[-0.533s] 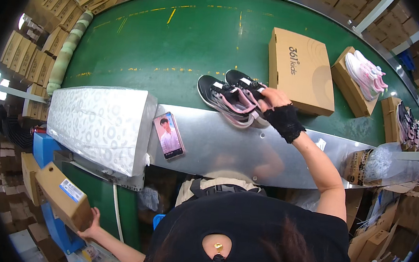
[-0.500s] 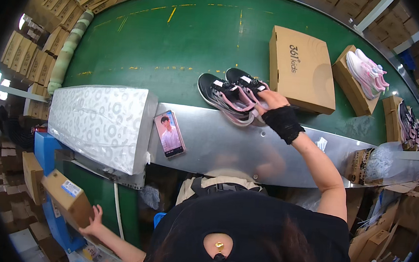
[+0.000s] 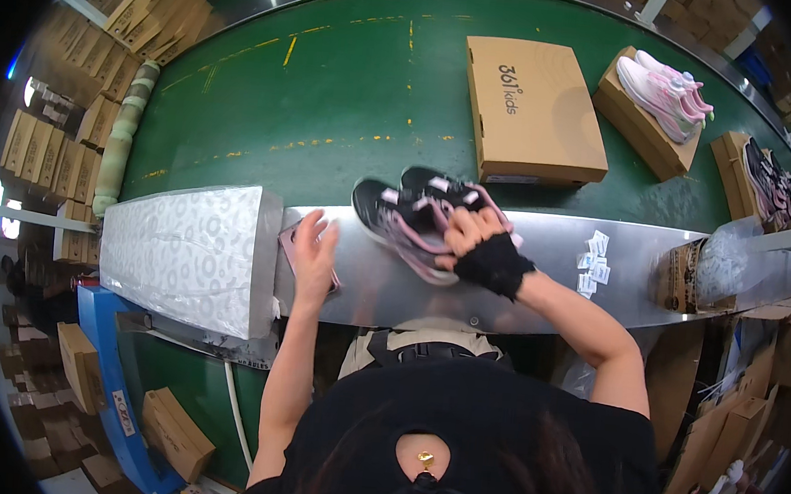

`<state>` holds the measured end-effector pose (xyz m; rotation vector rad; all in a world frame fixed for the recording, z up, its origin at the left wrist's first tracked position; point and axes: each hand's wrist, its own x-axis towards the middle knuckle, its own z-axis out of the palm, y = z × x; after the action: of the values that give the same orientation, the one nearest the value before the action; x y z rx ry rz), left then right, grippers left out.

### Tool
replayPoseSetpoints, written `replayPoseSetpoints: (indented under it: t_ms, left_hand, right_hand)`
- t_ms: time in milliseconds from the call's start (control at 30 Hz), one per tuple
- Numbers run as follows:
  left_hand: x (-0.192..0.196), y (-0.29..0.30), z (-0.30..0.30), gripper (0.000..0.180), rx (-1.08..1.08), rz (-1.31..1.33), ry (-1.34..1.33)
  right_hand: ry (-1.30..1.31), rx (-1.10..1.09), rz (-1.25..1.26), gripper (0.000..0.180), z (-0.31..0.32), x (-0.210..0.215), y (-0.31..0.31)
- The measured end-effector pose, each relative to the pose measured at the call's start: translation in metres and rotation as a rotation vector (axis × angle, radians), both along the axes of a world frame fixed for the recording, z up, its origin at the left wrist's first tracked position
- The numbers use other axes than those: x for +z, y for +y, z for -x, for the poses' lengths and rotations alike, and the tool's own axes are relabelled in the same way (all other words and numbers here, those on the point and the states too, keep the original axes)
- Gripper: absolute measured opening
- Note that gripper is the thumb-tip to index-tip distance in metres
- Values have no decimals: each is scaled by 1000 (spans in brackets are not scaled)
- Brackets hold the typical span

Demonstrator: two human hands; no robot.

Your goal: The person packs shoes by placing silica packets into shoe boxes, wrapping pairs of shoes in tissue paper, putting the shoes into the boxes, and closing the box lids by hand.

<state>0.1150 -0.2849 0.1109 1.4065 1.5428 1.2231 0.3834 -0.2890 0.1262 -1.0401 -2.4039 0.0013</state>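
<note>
Black-gloved right hand [image 3: 483, 246] tight on dark shoes [image 3: 405, 222]; upright left hand [image 3: 315, 252] loose, empty.

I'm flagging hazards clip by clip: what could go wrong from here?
The phone lies on the metal strip, partly hidden by the left hand, so it might get knocked. Only the right hand is on the black-and-pink shoes, near their openings, so one could slip away. The loose white packets near the right forearm might be brushed aside.
</note>
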Motion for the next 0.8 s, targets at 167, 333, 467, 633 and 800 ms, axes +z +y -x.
replayPoseSetpoints:
  t_ms: [167, 333, 467, 633, 800]
  left_hand:
    - [4, 18, -81, 44, -396, -73, 465]
    - [-9, 15, -115, 43, -628, -111, 769]
    - [5, 29, -121, 38, -718, -108, 775]
    - [4, 43, -128, 55, -690, 53, 565]
    - [25, 68, -149, 62, -584, -400, 831]
  right_hand:
    - [-111, 124, 23, 24, -23, -12, -59]
    - [-104, 35, 504, 21, -46, 22, -12]
    - [-37, -548, 59, 32, -74, -15, 65]
    - [-181, -718, -114, 40, -74, -83, 112]
    - [391, -623, -16, 70, -59, -5, 76]
